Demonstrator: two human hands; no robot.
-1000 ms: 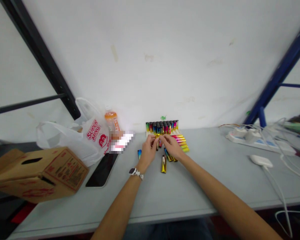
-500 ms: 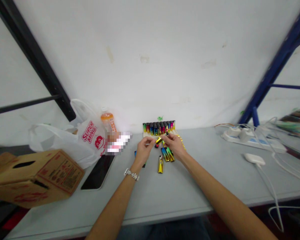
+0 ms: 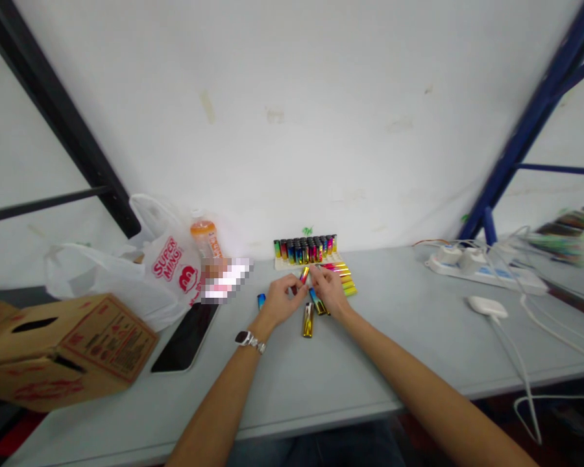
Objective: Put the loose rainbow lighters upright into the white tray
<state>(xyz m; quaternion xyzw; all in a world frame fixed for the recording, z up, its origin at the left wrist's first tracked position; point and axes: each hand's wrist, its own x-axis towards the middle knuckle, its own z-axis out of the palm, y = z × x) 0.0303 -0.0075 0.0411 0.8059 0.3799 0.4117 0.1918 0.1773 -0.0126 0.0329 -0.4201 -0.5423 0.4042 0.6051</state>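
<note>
Evidently, the left hand [image 3: 278,302] and right hand [image 3: 329,296] pinched one lighter [image 3: 304,274] near the back edge of the surface [image 3: 394,350]; it appeared light, rigid and slick, best gripped across its flat sides.

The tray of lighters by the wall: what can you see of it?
The tray is a pale, flat base, plastic by the look, sitting on the grey table right against the white wall. Its back holds upright lighters in a tight row, dark caps up, shiny bodies green, blue, red and pink. At its front right, flat lighters lie side by side, pink and yellow. The left hand and right hand hold a small lighter just before it.
</note>
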